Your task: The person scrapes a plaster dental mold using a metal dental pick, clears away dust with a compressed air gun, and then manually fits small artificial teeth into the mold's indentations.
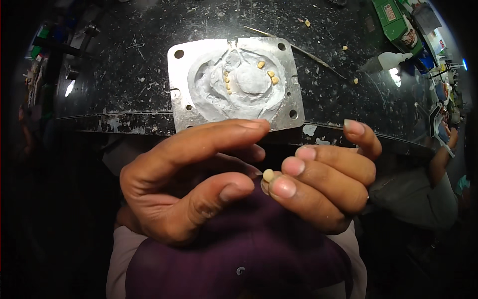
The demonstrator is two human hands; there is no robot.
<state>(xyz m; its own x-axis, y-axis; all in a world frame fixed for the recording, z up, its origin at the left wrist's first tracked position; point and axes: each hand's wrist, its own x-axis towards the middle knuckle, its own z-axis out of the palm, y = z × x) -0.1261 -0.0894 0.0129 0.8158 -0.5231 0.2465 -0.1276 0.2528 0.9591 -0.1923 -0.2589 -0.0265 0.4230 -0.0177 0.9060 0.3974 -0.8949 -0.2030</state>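
My right hand is closed in a pinch on a small cream-coloured artificial tooth, held between the thumb and fingers in front of my body. To its left, my left hand is open, fingers curved and thumb apart, nothing visible in it. Just beyond both hands lies a metal dental flask half with round corner holes. Grey-white plaster fills it, with a row of small yellowish teeth and several larger ones set in it. My left fingers cover part of the flask's near edge.
A thin metal hand tool lies behind the flask on the scratched black bench. Loose teeth are scattered to its right. A green container and a white-ended bottle stand far right. Another person is at the right.
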